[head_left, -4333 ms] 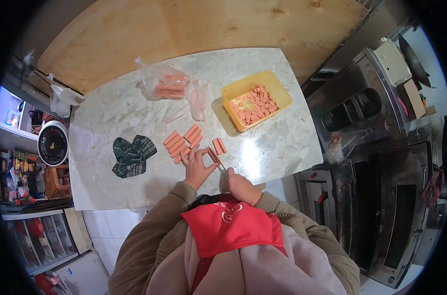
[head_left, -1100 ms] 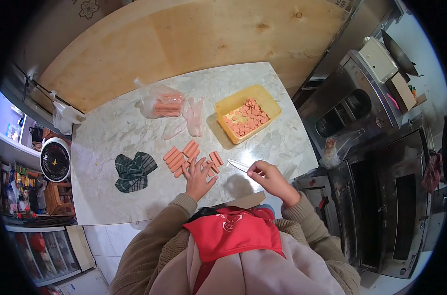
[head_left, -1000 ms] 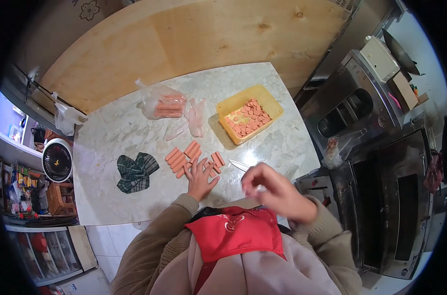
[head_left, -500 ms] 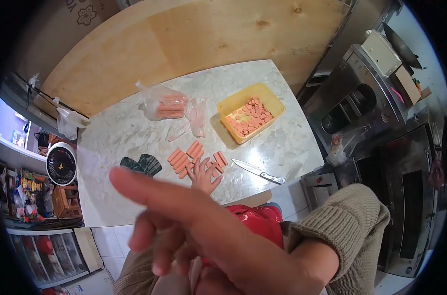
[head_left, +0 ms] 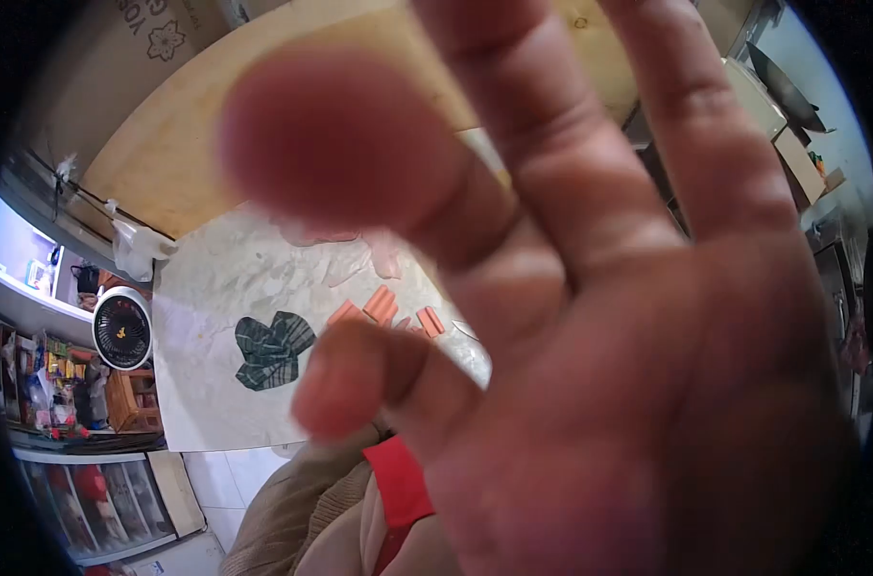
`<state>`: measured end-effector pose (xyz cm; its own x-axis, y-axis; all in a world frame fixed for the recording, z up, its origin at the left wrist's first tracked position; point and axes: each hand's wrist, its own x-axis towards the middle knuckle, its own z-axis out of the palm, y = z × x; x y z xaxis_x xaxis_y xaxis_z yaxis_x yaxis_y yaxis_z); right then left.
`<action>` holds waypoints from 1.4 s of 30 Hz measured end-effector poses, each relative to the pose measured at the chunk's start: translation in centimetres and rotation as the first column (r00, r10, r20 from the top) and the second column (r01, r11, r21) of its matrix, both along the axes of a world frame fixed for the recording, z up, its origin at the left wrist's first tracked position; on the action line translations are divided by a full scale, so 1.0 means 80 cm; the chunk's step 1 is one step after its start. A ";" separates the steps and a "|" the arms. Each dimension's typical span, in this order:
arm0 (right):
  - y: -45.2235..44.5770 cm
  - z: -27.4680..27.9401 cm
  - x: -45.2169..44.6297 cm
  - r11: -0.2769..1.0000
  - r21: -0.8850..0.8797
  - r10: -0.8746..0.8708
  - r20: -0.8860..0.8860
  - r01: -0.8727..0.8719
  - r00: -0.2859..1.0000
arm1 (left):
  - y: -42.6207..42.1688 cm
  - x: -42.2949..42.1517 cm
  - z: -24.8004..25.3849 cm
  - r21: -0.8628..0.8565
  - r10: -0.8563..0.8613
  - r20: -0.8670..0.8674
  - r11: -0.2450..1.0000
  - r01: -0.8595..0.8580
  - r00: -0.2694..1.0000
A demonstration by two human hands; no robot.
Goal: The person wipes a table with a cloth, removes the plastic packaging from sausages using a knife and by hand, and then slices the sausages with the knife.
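Observation:
My right hand (head_left: 590, 365) is held up very close to the camera, palm facing it and fingers spread, with nothing in it. It blocks most of the right and middle of the view. Behind it on the marble-patterned table (head_left: 206, 403) lie several sausages (head_left: 382, 305), with a pair of them (head_left: 430, 322) set a little to the right. Only what look like fingertips of my left hand (head_left: 401, 324) show beside the sausages; the rest is hidden. A dark green plaid cloth (head_left: 271, 351) lies on the table to the left. Pinkish empty plastic wrapping (head_left: 385, 257) shows above the sausages.
A round black-and-white fan (head_left: 122, 328) stands at the table's left side. A white plastic bag (head_left: 137, 248) hangs above it. A wooden board (head_left: 158, 163) rises behind the table. Shelves with packets (head_left: 62, 360) are at far left.
My right hand has swung up toward the camera and turned its palm to it. It now covers the yellow tub of sliced sausage and most of the knife. The plaid cloth shows fully.

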<state>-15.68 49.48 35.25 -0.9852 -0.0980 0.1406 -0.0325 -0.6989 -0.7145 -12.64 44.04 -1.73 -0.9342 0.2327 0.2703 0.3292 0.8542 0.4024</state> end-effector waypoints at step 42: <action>0.148 -0.011 0.135 0.104 0.770 0.888 -0.356 0.629 0.290 | -0.002 -0.002 -0.014 0.045 -0.036 0.017 0.998 0.035 0.999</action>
<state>-4.87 61.33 34.39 -0.2457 -0.9482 0.2014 -0.9644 0.2181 -0.1494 -12.77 43.86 -2.83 -0.9305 0.2536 0.2643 0.3510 0.8233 0.4460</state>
